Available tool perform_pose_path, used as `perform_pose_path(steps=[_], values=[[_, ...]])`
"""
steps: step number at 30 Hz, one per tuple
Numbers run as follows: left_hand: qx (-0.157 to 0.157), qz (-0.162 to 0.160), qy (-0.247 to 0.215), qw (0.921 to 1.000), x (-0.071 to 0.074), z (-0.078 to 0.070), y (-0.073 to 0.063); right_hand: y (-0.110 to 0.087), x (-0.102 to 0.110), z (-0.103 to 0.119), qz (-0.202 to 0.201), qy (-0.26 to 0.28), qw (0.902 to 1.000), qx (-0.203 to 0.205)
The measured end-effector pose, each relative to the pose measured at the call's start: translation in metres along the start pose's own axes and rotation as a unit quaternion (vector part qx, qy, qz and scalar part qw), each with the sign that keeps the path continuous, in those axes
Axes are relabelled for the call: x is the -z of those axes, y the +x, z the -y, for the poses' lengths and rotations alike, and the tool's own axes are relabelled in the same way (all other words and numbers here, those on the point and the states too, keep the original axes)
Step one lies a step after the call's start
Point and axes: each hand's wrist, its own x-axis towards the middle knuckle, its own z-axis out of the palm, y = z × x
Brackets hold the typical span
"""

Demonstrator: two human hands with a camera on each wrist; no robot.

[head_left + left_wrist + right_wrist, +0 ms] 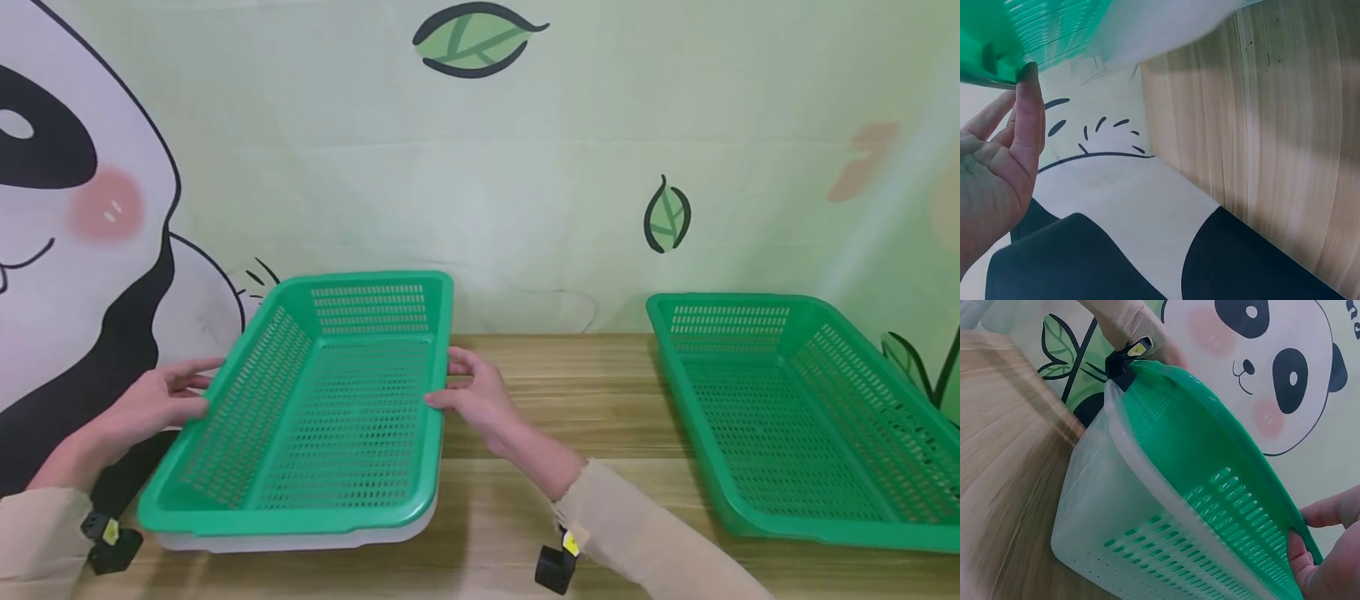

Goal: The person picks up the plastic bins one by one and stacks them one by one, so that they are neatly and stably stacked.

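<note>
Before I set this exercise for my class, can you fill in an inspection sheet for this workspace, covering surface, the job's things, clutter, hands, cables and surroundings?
Surface: wood-grain table.
Job's things: left green basket partly inside the white basket, its rim raised above the white one's at the right hand's side; right green basket stands apart on the table.
Clutter: nothing seen.
Left hand: touches the left green basket's rim; whether it grips, I cannot tell.
Right hand: pinches that basket's rim between thumb and fingers.
Cables: nothing seen.
Surroundings: pale green backdrop printed with a panda and leaves.
</note>
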Motion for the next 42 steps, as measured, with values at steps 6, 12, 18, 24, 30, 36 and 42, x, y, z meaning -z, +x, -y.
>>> perform_pose_path(steps=[6, 12, 18, 24, 30, 36, 42], values=[[0.002, 0.007, -0.003, 1.0000, -0.005, -0.003, 0.007, 0.001, 0.007, -0.004, -0.005, -0.007, 1.0000, 0.000], [-0.001, 0.006, -0.005, 1.0000, -0.009, -0.008, 0.014, 0.005, 0.012, -0.006, -0.013, -0.011, 0.9999, 0.000], [0.001, 0.001, 0.000, 1.0000, -0.013, -0.008, 0.016, 0.006, 0.014, -0.009, -0.016, -0.019, 0.9997, -0.005], [-0.001, 0.002, -0.001, 1.0000, -0.016, -0.008, 0.015, 0.008, 0.015, -0.015, -0.018, -0.023, 0.9996, -0.007], [0.001, -0.005, 0.004, 1.0000, -0.018, -0.006, 0.016, 0.009, 0.015, -0.019, -0.016, -0.017, 0.9997, 0.001], [0.013, -0.005, 0.013, 0.9998, -0.020, -0.004, 0.017, 0.009, 0.011, -0.022, -0.019, -0.019, 0.9996, -0.004], [0.015, -0.004, 0.010, 0.9998, -0.023, -0.002, 0.018, 0.009, 0.010, -0.022, -0.027, -0.027, 0.9992, -0.013]])
